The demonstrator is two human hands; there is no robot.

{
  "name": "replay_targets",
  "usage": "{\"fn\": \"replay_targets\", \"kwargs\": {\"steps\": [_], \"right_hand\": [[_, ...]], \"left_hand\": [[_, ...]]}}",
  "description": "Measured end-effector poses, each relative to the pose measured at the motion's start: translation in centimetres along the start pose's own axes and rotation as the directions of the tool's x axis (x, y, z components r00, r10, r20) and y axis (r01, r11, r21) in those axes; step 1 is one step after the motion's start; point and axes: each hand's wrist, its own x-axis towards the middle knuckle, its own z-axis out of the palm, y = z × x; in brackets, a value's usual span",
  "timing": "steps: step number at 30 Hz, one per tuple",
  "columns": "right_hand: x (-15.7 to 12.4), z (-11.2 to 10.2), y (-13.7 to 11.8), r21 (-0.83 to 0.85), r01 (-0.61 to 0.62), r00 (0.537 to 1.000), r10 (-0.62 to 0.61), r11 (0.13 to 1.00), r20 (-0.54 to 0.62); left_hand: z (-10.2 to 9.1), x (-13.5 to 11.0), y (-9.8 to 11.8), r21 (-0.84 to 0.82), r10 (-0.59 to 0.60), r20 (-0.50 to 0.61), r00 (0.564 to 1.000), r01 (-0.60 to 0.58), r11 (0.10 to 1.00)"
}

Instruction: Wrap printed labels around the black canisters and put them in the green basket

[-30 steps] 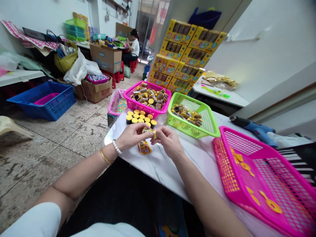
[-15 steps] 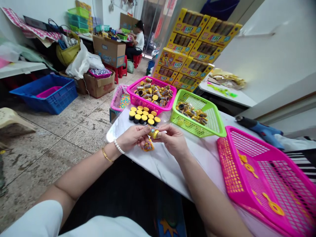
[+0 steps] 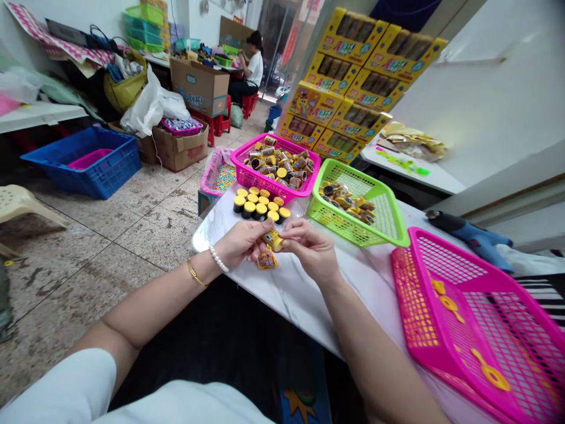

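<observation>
Between my two hands, over the front edge of the white table (image 3: 300, 288), is a small yellow labelled tube (image 3: 272, 238). My left hand (image 3: 245, 240) grips its left end with thumb and fingers. The fingers of my right hand (image 3: 311, 247) are closed at its right end. Just below the tube, an orange-and-yellow printed wrapper (image 3: 266, 259) shows near my left fingertips; whether it is attached to anything I cannot tell. Several black jars with yellow lids (image 3: 260, 208) stand grouped just beyond my hands.
A pink basket (image 3: 276, 187) and a green basket (image 3: 357, 227) hold small labelled tubes. At right are a pink basket (image 3: 415, 294) with yellow plastic pieces and a blue heat gun (image 3: 472, 232). Yellow boxes (image 3: 335, 112) are stacked behind. A person (image 3: 252, 70) sits far back.
The view has shifted slightly, so the surroundings sit a little further right. The tube has tilted a little between my hands, and both hands still hold it.
</observation>
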Motion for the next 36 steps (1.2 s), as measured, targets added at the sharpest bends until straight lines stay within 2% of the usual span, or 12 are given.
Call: {"fn": "replay_targets", "kwargs": {"steps": [4,9,12,14,17,19,22,25,27,29,32,36], "right_hand": [[0.0,0.0,0.1,0.023,0.039,0.999,-0.039,0.999,-0.002],[0.1,0.0,0.4,-0.081,-0.002,0.990,0.013,0.997,0.139],[1.0,-2.5,-0.3,-0.182,0.025,0.999,-0.032,0.983,-0.041],[1.8,-5.2,-1.1,-0.238,0.051,0.950,-0.121,0.970,-0.289],[2.4,-8.2,-1.9,-0.375,-0.005,0.809,-0.217,0.927,-0.546],[2.2,-8.2,-1.7,-0.507,-0.088,0.777,-0.259,0.857,-0.573],[1.5,-5.7,-0.7,-0.720,-0.065,0.857,-0.330,0.691,-0.395],[0.9,-3.0,0.3,-0.698,-0.128,0.979,-0.022,0.705,-0.203],[0.7,-2.0,0.6,-0.558,-0.329,0.939,0.327,0.762,-0.107],[0.7,-1.4,0.7,-0.410,-0.443,0.877,0.480,0.797,-0.014],[0.6,-0.9,0.6,-0.255,-0.376,0.920,0.392,0.891,0.013],[0.6,-0.4,0.5,-0.210,-0.243,0.964,0.213,0.947,-0.156]], "left_hand": [[-0.3,0.0,-0.2,-0.075,0.022,0.082,0.996,-0.016,0.997],[-0.5,0.1,-0.5,0.035,-0.004,0.040,0.999,0.002,0.999],[-0.6,-0.4,-0.8,0.265,0.129,-0.095,0.987,-0.100,0.959],[-0.6,-1.0,-1.1,0.538,0.361,-0.156,0.919,-0.228,0.812],[-0.4,-1.6,-1.8,0.875,0.541,-0.020,0.841,-0.247,0.416],[-0.1,-1.5,-2.3,0.963,0.516,0.068,0.854,-0.191,0.189],[0.1,-1.1,-2.9,0.989,0.489,0.123,0.864,-0.148,0.011],[0.0,-0.8,-2.9,0.978,0.574,0.172,0.800,-0.210,-0.001],[0.0,-1.0,-2.6,0.959,0.680,0.207,0.704,-0.283,0.001],[0.1,-1.2,-2.3,0.941,0.759,0.232,0.609,-0.339,-0.016],[0.7,-1.7,-2.0,0.911,0.810,0.227,0.541,-0.413,0.021],[1.8,-3.0,-1.8,0.824,0.851,-0.020,0.525,-0.473,0.312]]}}
